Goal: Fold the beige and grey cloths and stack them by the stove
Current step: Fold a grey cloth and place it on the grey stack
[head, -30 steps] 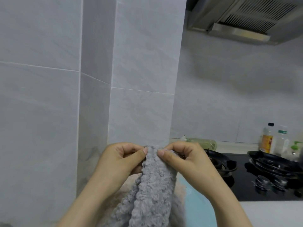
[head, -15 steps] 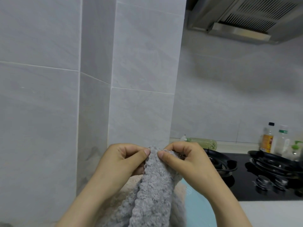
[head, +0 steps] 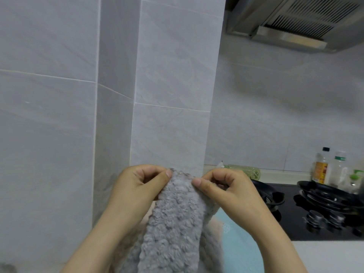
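Now, grey cloth (head: 173, 223) is held up in the air in front of the tiled pillar (head: 173, 95), near centre, hanging down out of the bottom of view

- Left hand (head: 137, 186): thumb and curled fingers pinch the cloth's top edge on its left side
- Right hand (head: 226, 190): same pinch on the right side of that edge, thumb tip on the near face
- Both pinches sit at the same height, close together. My reading: the top hem is held level so the cloth's weight pulls it straight and the edges can be matched before a fold
- The cloth hangs as a narrow, bunched band, so it looks lengthwise-gathered, not spread flat; fold not yet finished
- Beige cloth (head: 216, 235): a pale fluffy patch shows low down, just behind the grey one; whether it is folded I cannot tell
- Light blue mat (head: 240, 249) lies on the tabletop (head: 325, 257) below the hands; the stove (head: 295, 217) is to the right, bottles (head: 321, 168) at its far right corner. Nothing is stacked beside it yet

Against half a second ago: the thumbs, then almost meeting, now stand a little apart, and the strip of hem between them is wider. Looks like the edge is being drawn taut. Height and place are about the same
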`<state>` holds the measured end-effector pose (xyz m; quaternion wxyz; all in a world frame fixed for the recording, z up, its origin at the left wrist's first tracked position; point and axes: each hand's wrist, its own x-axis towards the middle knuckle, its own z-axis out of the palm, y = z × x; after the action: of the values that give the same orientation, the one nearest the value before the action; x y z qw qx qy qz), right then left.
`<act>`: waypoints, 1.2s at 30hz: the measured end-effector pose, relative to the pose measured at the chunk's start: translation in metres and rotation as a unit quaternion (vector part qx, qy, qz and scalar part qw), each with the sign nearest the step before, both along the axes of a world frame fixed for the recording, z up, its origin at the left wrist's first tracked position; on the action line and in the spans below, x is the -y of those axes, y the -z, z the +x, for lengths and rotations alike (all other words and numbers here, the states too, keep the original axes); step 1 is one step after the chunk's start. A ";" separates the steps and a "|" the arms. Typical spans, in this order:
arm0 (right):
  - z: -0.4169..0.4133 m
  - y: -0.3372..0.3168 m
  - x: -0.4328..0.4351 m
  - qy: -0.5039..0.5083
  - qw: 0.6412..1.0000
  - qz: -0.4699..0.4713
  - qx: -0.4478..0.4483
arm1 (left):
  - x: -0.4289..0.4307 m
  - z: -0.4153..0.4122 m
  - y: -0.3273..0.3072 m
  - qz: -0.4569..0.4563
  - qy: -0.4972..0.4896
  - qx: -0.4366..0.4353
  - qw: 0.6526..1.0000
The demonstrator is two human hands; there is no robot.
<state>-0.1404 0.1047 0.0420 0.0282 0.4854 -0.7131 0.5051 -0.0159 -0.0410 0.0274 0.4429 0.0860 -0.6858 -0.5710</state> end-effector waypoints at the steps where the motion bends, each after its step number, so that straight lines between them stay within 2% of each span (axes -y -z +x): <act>1: -0.002 0.000 -0.002 0.009 1.000 -0.001 -0.005 | 0.005 0.001 0.001 -0.010 -0.025 -0.008 1.000; 5: -0.005 -0.001 -0.006 0.020 0.999 -0.009 -0.042 | 0.016 0.002 0.004 -0.046 -0.080 -0.027 0.995; 10: -0.008 0.003 -0.001 0.082 0.984 -0.059 -0.148 | 0.016 0.002 0.007 -0.103 -0.138 -0.045 0.984; 15: -0.003 -0.002 -0.002 0.103 0.975 -0.011 -0.196 | 0.008 0.004 0.003 -0.159 -0.156 -0.064 0.973; 21: -0.002 -0.004 -0.002 0.099 0.976 -0.061 -0.185 | 0.009 0.003 0.002 -0.156 -0.132 -0.074 0.976; 25: 0.001 -0.005 -0.005 0.104 0.979 -0.031 -0.174 | 0.004 -0.001 0.003 -0.160 -0.109 -0.066 0.979; 31: 0.013 -0.006 -0.002 0.019 0.994 -0.027 -0.104 | -0.011 -0.008 0.004 -0.156 -0.062 -0.060 0.984; 36: 0.010 -0.003 0.002 0.006 0.995 -0.047 -0.087 | -0.016 -0.012 0.007 -0.140 -0.047 -0.066 0.987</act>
<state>-0.1306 0.1029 0.0453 0.1162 0.5216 -0.6862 0.4935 -0.0277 -0.0249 0.0209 0.5215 0.0176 -0.7232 -0.4525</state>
